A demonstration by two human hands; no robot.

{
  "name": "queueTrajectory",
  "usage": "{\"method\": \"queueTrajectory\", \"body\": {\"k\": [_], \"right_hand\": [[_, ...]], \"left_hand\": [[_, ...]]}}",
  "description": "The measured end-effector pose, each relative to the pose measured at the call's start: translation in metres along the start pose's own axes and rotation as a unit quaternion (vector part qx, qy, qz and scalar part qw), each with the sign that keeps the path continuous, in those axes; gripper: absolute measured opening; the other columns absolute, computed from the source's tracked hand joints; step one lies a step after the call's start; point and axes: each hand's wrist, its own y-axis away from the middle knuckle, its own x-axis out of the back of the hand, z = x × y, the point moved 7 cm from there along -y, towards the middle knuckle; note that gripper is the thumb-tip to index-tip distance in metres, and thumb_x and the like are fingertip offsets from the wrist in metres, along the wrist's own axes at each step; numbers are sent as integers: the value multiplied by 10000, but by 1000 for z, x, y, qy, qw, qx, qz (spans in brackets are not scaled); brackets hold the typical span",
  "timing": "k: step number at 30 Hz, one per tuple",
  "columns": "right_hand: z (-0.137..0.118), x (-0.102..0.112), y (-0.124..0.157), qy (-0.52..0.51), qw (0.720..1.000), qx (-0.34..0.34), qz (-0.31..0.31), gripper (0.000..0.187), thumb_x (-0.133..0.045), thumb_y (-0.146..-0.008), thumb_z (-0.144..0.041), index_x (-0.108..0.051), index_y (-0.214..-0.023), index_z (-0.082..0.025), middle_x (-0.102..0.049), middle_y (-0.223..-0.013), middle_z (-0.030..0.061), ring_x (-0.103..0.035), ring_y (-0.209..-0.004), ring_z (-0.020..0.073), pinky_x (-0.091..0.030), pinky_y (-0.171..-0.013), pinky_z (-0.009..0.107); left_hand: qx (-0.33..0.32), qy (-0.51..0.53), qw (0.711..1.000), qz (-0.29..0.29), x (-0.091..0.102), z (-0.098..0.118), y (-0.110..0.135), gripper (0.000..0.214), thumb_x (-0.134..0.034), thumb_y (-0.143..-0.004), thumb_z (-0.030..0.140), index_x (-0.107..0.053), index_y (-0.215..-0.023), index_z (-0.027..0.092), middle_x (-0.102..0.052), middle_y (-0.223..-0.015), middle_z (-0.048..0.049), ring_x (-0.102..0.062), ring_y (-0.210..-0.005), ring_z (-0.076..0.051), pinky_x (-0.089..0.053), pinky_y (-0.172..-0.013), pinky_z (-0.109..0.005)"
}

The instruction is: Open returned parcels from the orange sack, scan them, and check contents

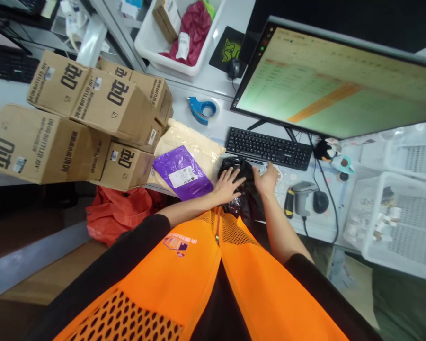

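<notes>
One black plastic bag (247,192) was laid at the near edge of the desk (222,127), between a purple parcel (181,173) and a barcode scanner (301,199). It was covered from above by the left hand (229,185), palm down with fingers spread wide, and nothing was seen gripped in it. At the bag's other side the right hand (267,182) was placed, thumb parted from the fingers; whether any plastic was pinched there could not be told. A keyboard (270,147) was set just beyond. The parcel was rested partly over a cream padded envelope (191,139), beside stacked cardboard boxes (88,147).
</notes>
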Motion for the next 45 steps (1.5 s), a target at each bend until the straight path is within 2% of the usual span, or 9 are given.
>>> {"method": "queueTrajectory", "body": {"k": [6, 12, 17, 22, 25, 29, 34, 38, 45], "right_hand": [[-168, -38, -83, 6, 959, 264, -97, 464, -485, -978, -345, -579, -1351, -85, -632, -1353, 231, -563, -1267, 315, -409, -1139, 447], [-279, -138, -124, 53, 950, 264, -159, 557, -574, -974, -387, -532, -1340, 31, -560, -1431, 306, -488, -1360, 352, -341, -1167, 465], [-307, -160, -131, 55, 944, 266, -185, 511, -477, -1027, -431, -598, -1149, 51, -694, -1126, 279, -602, -1206, 323, -322, -1129, 508], [-266, -74, -95, 34, 921, 316, -225, 382, -619, -909, -457, -638, -1103, -128, -720, -1007, 165, -659, -959, 319, -486, -943, 461], [-200, 5, -17, -41, 880, 377, -288, 388, -611, -881, -558, -625, -1061, -215, -694, -909, 84, -638, -808, 268, -537, -784, 417], [-114, 81, 106, -102, 880, 339, -318, 291, -654, -869, -456, -614, -1059, -239, -704, -1014, 100, -673, -923, 274, -572, -792, 401], [-61, 95, 201, -120, 915, 242, -300, 214, -649, -887, -357, -598, -1061, -242, -703, -1021, 102, -688, -954, 273, -592, -815, 404], [-44, 94, 220, -121, 934, 203, -266, 218, -648, -887, -359, -594, -1066, -248, -694, -960, 81, -684, -906, 263, -591, -774, 392], [-51, 86, 221, -100, 937, 199, -269, 238, -641, -884, -420, -627, -1035, -236, -711, -966, 100, -679, -893, 279, -570, -775, 416]], "left_hand": [[9, -53, 995, -83, -45, -16, -36, 649, -657, -954, 451, -504, -1561, 280, -278, -1720, -130, -105, -1619, -411, -87, -1293, -651], [53, -7, 994, -97, -65, -26, -44, 633, -657, -940, 511, -572, -1514, 259, -389, -1672, -136, -224, -1590, -420, -143, -1299, -636], [17, 138, 989, 48, -7, -26, -20, 658, -668, -935, 484, -574, -1492, 147, -474, -1600, -208, -388, -1526, -364, -296, -1289, -503], [172, 256, 881, 358, 139, -70, 81, 403, -542, -1024, 452, -643, -1339, 222, -624, -1436, -160, -547, -1394, -279, -389, -1223, -509], [195, 396, 803, 401, 186, -84, 116, 571, -660, -944, 573, -594, -1403, 239, -581, -1503, -160, -558, -1397, -290, -430, -1189, -484], [162, 625, 747, 159, 160, -49, 97, 708, -757, -839, 656, -656, -1389, 221, -618, -1474, -194, -594, -1375, -328, -465, -1158, -459], [174, 617, 757, -126, 97, 14, 89, 463, -747, -893, 546, -785, -1193, 196, -763, -1241, -163, -731, -1156, -285, -552, -1012, -393], [210, 521, 814, -148, 78, 12, 88, 367, -787, -843, 473, -822, -1052, 174, -815, -1050, -104, -767, -939, -233, -576, -875, -327], [270, 520, 805, -96, 71, 2, 94, 333, -859, -722, 416, -798, -917, 154, -807, -855, -74, -745, -741, -189, -574, -712, -279]]}}
